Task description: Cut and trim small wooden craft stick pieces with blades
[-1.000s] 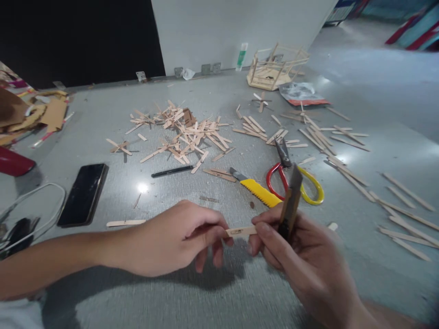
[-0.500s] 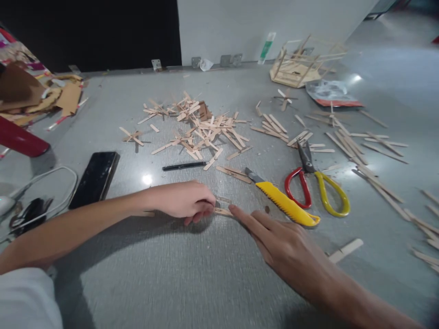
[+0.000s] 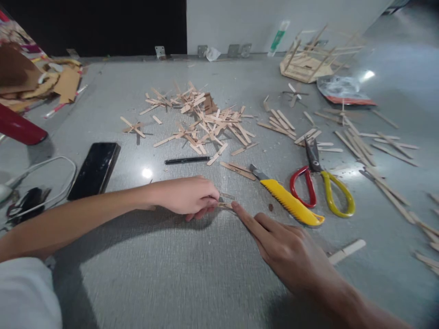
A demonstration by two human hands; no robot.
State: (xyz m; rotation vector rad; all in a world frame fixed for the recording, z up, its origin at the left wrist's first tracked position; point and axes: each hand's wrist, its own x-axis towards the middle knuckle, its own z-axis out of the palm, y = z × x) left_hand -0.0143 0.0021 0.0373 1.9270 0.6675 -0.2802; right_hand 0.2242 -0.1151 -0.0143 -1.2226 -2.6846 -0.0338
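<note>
My left hand (image 3: 192,197) is closed, its thumb and fingers pinching one end of a short wooden craft stick (image 3: 225,205) low over the floor-like grey surface. My right hand (image 3: 284,246) reaches in from the right, index finger stretched out with its tip on the stick's other end; its thumb is hidden. A second thin strip lies just behind the held stick. Right of my fingers rest a yellow-handled cutter (image 3: 291,201) and scissors (image 3: 313,160) with one red and one yellow handle.
Behind my hands lie a black pen (image 3: 187,160) and a heap of craft sticks (image 3: 219,123). A phone (image 3: 94,170) and white cable (image 3: 68,160) are at left. A stick frame (image 3: 305,68) and plastic bag (image 3: 345,89) stand at the back right, with more loose sticks (image 3: 356,146) nearby.
The camera view has shifted slightly, so the scene sits a bit higher and mostly further right. Both hands keep the same hold and contact on the stick.
</note>
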